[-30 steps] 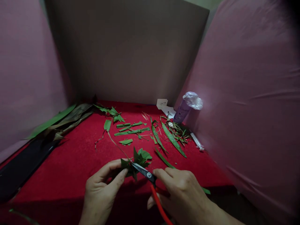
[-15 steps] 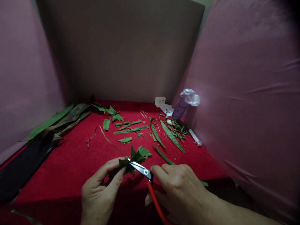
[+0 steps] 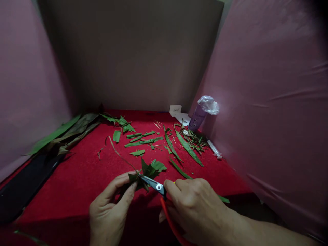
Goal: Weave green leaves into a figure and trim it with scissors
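Note:
Between thumb and fingers, my left hand [image 3: 112, 201] pinches a bundle of folded green leaves [image 3: 151, 169] above the front of the red cloth. A thin dry brown strand [image 3: 119, 154] trails from the bundle toward the upper left, its end curled. My right hand [image 3: 191, 200] grips scissors [image 3: 153, 183] with red handles. Their metal blades look nearly closed, tips touching the bundle near the base of the strand, close to my left fingertips. Whether the strand lies between the blades is too small to tell. My fingers partly hide the handles.
Cut leaf strips [image 3: 145, 140] and long leaves [image 3: 188, 148] lie on the red cloth [image 3: 77, 184]. At back right are a purple cup [image 3: 196, 118] with plastic wrap, a syringe [image 3: 214, 149], dry stems [image 3: 196, 140] and papers [image 3: 181, 118]. A dark flat object [image 3: 28, 188] lies left.
The scissor blades have drawn closer together at the base of the strand, and the scissors have shifted slightly left. My left hand still pinches the bundle.

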{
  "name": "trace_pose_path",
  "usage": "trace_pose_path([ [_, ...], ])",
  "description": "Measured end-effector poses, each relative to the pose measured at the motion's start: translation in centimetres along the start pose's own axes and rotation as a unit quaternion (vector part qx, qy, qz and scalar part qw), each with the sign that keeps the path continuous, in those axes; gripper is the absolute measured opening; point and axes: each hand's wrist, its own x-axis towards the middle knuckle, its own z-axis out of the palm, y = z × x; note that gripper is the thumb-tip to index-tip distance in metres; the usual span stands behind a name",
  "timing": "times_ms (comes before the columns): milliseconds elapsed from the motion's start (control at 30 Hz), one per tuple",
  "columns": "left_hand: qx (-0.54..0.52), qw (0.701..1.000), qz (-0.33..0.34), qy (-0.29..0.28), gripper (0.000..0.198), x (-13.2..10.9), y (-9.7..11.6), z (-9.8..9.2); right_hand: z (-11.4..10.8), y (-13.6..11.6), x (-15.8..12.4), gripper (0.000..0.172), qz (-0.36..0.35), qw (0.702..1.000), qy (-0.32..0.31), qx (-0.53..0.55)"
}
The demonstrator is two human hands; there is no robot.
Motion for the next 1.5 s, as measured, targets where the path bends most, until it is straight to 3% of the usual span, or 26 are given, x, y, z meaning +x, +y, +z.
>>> trace_pose_path([
  [267,-0.019,1.000,-0.020,-0.001,0.022,0.1,-0.2,0.1,0.0,0.1,0.2,0.014,-0.002,1.000,-0.006,-0.010],
  [467,-0.030,0.999,-0.037,0.001,0.020,0.1,0.4,0.3,0.4,0.1,0.2,0.010,-0.012,0.999,0.028,-0.035],
  [667,-0.048,0.998,-0.047,0.002,0.019,0.5,0.7,0.4,0.2,0.2,0.1,0.018,-0.014,0.999,0.037,-0.022],
  [800,-0.110,0.988,-0.110,0.006,0.022,1.1,0.7,0.1,-0.4,0.9,-0.8,0.028,-0.003,0.999,0.018,0.039],
  [1000,-0.200,0.956,-0.217,0.004,0.026,2.6,0.9,-0.3,0.9,4.0,-1.6,0.019,0.112,0.988,0.066,0.088],
  [1167,-0.223,0.939,-0.260,-0.002,0.029,3.3,1.4,-0.2,3.8,7.9,0.4,0.009,0.112,0.993,-0.039,0.002],
  [1267,-0.234,0.935,-0.266,-0.009,0.028,3.3,1.6,-0.1,5.3,9.4,2.3,0.012,0.095,0.994,-0.054,0.002],
  [1433,-0.255,0.927,-0.273,-0.004,0.025,3.4,1.8,-0.1,6.3,8.9,4.1,0.018,0.102,0.994,0.020,-0.021],
  [1500,-0.272,0.922,-0.276,0.022,0.022,3.6,2.0,0.0,6.4,7.8,4.2,0.018,0.121,0.989,0.070,0.049],
])
